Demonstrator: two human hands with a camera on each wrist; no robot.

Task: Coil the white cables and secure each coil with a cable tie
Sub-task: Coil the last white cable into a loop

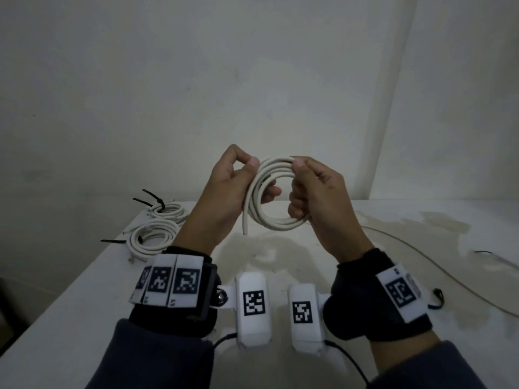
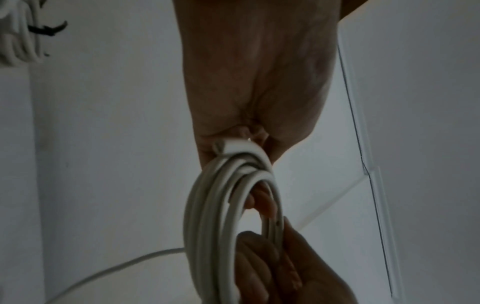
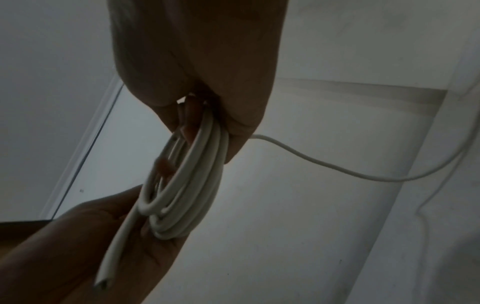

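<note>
White cable coil (image 1: pixel 273 196) is off the worktop (image 1: pixel 280 265), held upright between both my hands.
Left hand (image 1: pixel 224 192) curls through its left side, thumb pinching on top; right hand (image 1: pixel 314 192) clamps the right side. Free end (image 1: pixel 245 224) hangs down by my left palm. Next tie probably goes there. Two tied coils (image 1: pixel 157 228) lie far left.
</note>
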